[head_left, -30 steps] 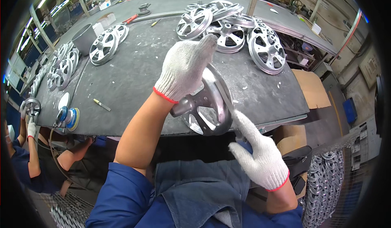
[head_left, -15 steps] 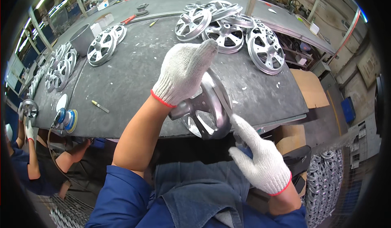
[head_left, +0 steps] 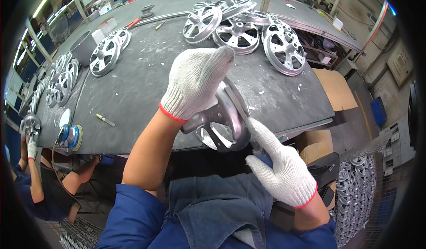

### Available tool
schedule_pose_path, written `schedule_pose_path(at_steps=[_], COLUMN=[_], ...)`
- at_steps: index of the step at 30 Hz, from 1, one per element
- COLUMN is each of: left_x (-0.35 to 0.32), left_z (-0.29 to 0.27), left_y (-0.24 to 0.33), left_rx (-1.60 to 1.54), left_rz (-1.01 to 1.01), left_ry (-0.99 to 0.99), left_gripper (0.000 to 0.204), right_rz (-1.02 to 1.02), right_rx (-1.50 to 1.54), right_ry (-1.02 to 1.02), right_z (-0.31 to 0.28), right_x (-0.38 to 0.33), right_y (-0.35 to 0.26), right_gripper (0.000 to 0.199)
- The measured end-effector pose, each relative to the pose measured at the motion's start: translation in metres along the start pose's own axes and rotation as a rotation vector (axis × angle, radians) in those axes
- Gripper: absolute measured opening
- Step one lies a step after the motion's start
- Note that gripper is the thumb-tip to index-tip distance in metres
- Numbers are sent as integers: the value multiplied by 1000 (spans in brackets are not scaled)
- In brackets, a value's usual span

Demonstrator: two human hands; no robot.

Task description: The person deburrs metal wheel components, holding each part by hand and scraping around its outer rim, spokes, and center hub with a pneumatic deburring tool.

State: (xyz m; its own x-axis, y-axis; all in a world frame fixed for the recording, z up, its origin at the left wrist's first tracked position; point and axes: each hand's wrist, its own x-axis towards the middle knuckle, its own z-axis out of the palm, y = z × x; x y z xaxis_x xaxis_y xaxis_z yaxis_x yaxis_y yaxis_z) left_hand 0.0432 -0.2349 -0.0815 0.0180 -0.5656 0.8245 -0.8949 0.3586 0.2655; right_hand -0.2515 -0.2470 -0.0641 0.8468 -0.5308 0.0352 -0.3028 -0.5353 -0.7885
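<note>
A grey metal spoked wheel (head_left: 240, 135) is held upright and tilted at the bench's near edge. My left hand (head_left: 195, 81), in a white knit glove with a red cuff, is closed over its upper part and hides that section. My right hand (head_left: 286, 174), gloved the same way, is wrapped around the blue handle of a flat metal file (head_left: 236, 99). Its index finger stretches along the tool. The blade lies against the wheel's outer rim on the right side, pointing up and away from me.
More spoked wheels (head_left: 236, 36) are heaped at the back of the dark workbench (head_left: 133, 102). Others stand at left beside a grey bucket (head_left: 84, 49). A disc sander (head_left: 71, 135) and a marker pen (head_left: 105, 120) lie left. A co-worker's gloved hand (head_left: 32, 149) holds a wheel at far left.
The file has shifted slightly up and left along the wheel's rim with my right hand. My left hand keeps its grip. The whole view has moved a little.
</note>
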Motion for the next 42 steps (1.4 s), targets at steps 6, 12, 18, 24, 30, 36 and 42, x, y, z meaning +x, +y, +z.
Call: schedule_pose_path(at_steps=[6,12,18,24,30,36,42], left_x=[4,5,6,2,6,1,0], left_z=[-6,-6,-5,-1,-9,-6,-7], left_y=[-2,10,2,12,6,8,9], left_rx=[-188,-185,-222,-141,-241,-166,-166], left_rz=[-223,-222,-264,-125,-295,-206,-201], left_ry=[1,-14,0,10,7,1,25], left_gripper=[75,75,75,72,73,74,74], right_rz=[13,0,-47,35,-7,-15,-77], right_rx=[27,40,19,32,20,14,13], right_ry=[1,5,31,-14,14,13,49], right_z=[12,5,11,0,9,3,9], right_x=[-12,0,-10,-5,-12,0,-5], right_y=[7,3,9,-2,7,0,7], right_gripper=[70,70,69,70,70,71,68])
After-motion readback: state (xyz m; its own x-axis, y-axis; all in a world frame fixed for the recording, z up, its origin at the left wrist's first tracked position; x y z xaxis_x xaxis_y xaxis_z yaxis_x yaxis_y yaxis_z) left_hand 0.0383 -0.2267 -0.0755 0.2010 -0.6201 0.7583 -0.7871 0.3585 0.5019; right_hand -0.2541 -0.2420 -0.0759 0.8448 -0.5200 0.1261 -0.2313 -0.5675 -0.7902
